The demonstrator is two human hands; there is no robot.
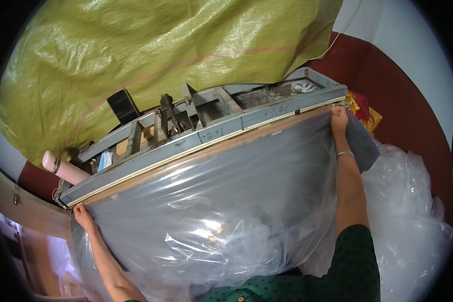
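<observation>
A clear plastic sheet stretches across the grey table in front of me, its far edge lying along a wooden strip beside a long metal frame. At the strip's left end my left hand is closed on one corner of the sheet. My right hand grips the opposite corner at the right end, fingers curled, with a bracelet on the wrist. Between the hands the far edge looks taut, while nearer my body the plastic is loose and wrinkled.
Inside the frame stand a pink bottle, a dark phone and a metal clamp mechanism. Behind it rises a large yellow-green woven sack. Crumpled clear plastic heaps at the right, near gold and red wrapping.
</observation>
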